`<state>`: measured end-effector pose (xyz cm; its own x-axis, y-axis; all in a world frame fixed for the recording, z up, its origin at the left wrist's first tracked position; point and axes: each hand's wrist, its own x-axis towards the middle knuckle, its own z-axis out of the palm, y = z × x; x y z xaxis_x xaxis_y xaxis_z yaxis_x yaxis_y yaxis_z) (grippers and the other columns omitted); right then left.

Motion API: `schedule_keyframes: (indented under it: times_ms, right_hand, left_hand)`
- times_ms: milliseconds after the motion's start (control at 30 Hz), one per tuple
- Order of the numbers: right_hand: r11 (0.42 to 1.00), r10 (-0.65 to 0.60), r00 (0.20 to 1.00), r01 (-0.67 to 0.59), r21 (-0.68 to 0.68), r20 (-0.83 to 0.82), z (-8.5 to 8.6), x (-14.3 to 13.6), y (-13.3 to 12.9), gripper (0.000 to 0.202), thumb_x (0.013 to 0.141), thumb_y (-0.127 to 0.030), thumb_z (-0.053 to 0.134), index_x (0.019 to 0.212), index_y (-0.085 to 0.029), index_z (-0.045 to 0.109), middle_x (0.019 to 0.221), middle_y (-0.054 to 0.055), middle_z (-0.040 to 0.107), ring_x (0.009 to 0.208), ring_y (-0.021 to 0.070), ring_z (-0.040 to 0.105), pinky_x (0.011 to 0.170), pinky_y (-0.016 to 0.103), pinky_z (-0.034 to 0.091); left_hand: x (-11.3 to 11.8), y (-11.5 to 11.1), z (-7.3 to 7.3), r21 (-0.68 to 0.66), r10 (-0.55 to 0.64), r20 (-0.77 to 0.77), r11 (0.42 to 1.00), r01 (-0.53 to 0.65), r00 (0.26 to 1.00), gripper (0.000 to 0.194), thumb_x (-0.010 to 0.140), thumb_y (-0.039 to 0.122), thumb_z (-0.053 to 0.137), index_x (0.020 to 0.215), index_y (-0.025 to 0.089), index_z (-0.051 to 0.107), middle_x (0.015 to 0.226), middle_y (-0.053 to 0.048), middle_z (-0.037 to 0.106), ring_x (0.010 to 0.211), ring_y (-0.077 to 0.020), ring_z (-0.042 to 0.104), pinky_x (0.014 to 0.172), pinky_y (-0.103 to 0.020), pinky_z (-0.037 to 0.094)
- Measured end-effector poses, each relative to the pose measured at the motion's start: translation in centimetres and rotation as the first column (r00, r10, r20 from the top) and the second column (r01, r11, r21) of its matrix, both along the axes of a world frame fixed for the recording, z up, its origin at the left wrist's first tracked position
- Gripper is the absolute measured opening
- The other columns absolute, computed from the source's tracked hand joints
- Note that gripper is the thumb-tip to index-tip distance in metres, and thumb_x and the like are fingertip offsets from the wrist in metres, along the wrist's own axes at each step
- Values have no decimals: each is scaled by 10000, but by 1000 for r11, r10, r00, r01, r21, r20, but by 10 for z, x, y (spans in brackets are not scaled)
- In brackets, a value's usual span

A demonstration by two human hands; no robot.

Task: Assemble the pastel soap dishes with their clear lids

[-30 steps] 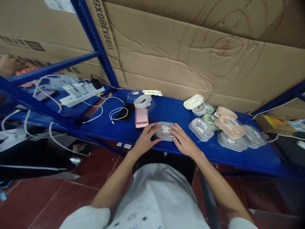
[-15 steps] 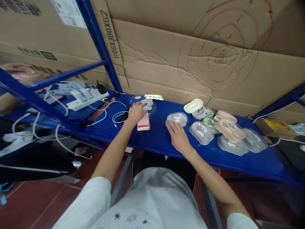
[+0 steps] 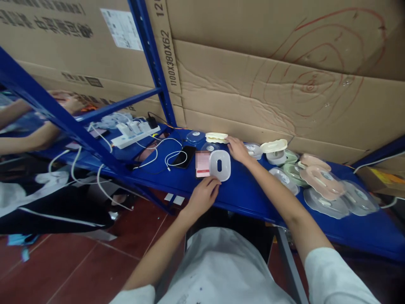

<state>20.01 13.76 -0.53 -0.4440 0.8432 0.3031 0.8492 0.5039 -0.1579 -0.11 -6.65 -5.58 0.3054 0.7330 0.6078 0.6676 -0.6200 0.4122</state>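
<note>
My left hand point(image 3: 204, 194) is closed at the near edge of a white soap-dish part point(image 3: 225, 174) with an oval slot, which stands tilted up beside a phone point(image 3: 202, 164) with a lit pink screen. Farther back, my right hand point(image 3: 238, 148) has its fingers closed on the right end of cream wavy-edged dish trays point(image 3: 216, 137), which lie stacked. Clear lids lie close by, one blue-looking lid point(image 3: 195, 137) to the left of the trays. To the right of my right hand sits a grey dish with a clear lid point(image 3: 254, 150).
Several soap dishes in cream, green, peach point(image 3: 321, 181) and grey cluster on the blue shelf point(image 3: 249, 196) at right. A dark phone point(image 3: 184, 157), white cables and a power strip point(image 3: 136, 133) lie left. Cardboard point(image 3: 221, 84) backs the shelf. Another person's hands point(image 3: 71, 101) work beyond the blue post.
My left hand has brought the white part nearer, over the right edge of the phone. My right hand has left the lidded grey dish and reached back to the cream trays. The view has swung left.
</note>
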Motion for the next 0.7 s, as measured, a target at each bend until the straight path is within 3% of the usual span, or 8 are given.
schedule_keyframes:
  times_ms: [67, 167, 233, 333, 467, 567, 700]
  right_hand:
    - [1000, 20, 1000, -19, -21, 10, 4, -11, 23, 508, 1076, -234, 418, 1567, -152, 521, 1626, 155, 529, 1481, 302, 464, 1192, 478, 390]
    - [998, 15, 1000, -13, -56, 27, 7, -22, 46, 532, 1047, -332, 561, 1548, -152, 553, 1548, 180, 602, 1420, 347, 498, 1173, 518, 377]
    - [997, 1, 1000, 1, -71, 30, 8, -26, 52, 458, 1027, -340, 606, 1446, -162, 656, 1425, 184, 689, 1325, 353, 557, 1139, 526, 393]
    - [998, -21, 1000, 22, -55, 1, 13, -22, 44, 322, 1038, -319, 587, 1262, -173, 764, 1305, 173, 738, 1248, 339, 590, 1101, 513, 414]
    - [999, -43, 996, 45, 20, -81, 13, 8, -10, 326, 1068, -339, 550, 1260, -173, 754, 1328, 147, 714, 1261, 319, 575, 1105, 484, 428]
    - [997, -30, 989, 41, 71, -145, 0, 47, -82, 331, 1081, -382, 540, 1261, -202, 752, 1287, 122, 723, 1245, 301, 590, 1115, 474, 453]
    - [990, 49, 958, -10, 137, -282, -30, 97, -176, 313, 1079, -406, 558, 1265, -258, 762, 1169, 102, 744, 1130, 299, 649, 1031, 503, 537]
  left_hand:
    - [7, -8, -6, 1, -3, -20, 1000, 3, 1000, 197, 1049, 193, 584, 1226, 228, 663, 1252, -103, 694, 1197, -258, 692, 1046, -420, 598]
    - [14, -9, -7, 16, 36, -121, 999, -34, 992, 382, 1033, 309, 664, 1399, 217, 603, 1284, -136, 669, 1209, -308, 678, 1049, -476, 593]
    - [17, -7, -5, 29, 61, -183, 998, -56, 981, 480, 1033, 358, 674, 1474, 206, 560, 1235, -143, 670, 1162, -321, 686, 1011, -488, 601]
    - [20, -6, -3, 47, 48, -234, 998, -38, 971, 436, 1033, 376, 676, 1422, 191, 607, 1176, -147, 663, 1144, -333, 685, 979, -494, 602]
    - [18, -11, -6, 13, -4, -184, 1000, 7, 983, 358, 966, 429, 763, 1227, 200, 678, 1189, -157, 650, 1146, -348, 676, 975, -517, 612]
    - [10, -21, -8, -37, -24, -104, 999, 20, 994, 337, 909, 454, 822, 1121, 235, 678, 1194, -150, 648, 1112, -353, 680, 933, -543, 633]
    - [-9, -38, -6, -127, -105, -18, 987, 102, 994, 209, 945, 347, 792, 1078, 255, 660, 1203, -115, 652, 1132, -317, 682, 947, -507, 643]
